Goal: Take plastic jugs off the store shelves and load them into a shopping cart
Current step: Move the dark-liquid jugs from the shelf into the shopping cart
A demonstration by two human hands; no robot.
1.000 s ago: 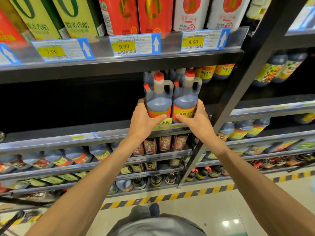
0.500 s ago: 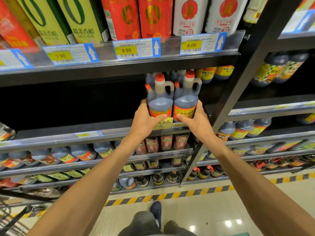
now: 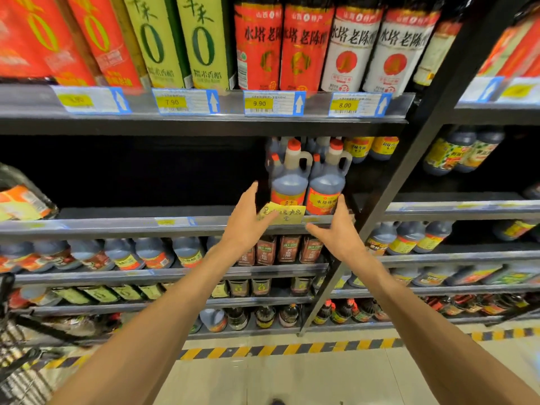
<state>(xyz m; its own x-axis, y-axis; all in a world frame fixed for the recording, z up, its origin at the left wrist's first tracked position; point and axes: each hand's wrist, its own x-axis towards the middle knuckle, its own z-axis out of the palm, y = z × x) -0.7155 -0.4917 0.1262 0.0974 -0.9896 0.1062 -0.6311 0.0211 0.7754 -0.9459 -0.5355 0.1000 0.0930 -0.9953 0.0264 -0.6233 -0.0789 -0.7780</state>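
Observation:
Two dark plastic jugs with red caps stand side by side at the front of the middle shelf, the left jug [image 3: 288, 182] and the right jug [image 3: 326, 185], with more of the same behind them. My left hand [image 3: 248, 220] is just left of and below the left jug, fingers straight and spread, holding nothing. My right hand [image 3: 336, 229] is below the right jug with its fingers spread, and its fingertips reach the jug's lower right side. A yellow handwritten note [image 3: 282, 213] hangs on the shelf edge between my hands.
A black upright post [image 3: 388, 200] slants just right of the jugs. Tall bottles fill the shelf above, over price tags [image 3: 273, 103]. Lower shelves hold several more jugs [image 3: 152, 254]. A wire shopping cart [image 3: 17, 372] shows at the bottom left. Striped tape [image 3: 292, 347] marks the floor.
Both hands gripped the bases of the two front jugs earlier. Now they have let go and drawn back a little with fingers spread. The jugs stay on the shelf.

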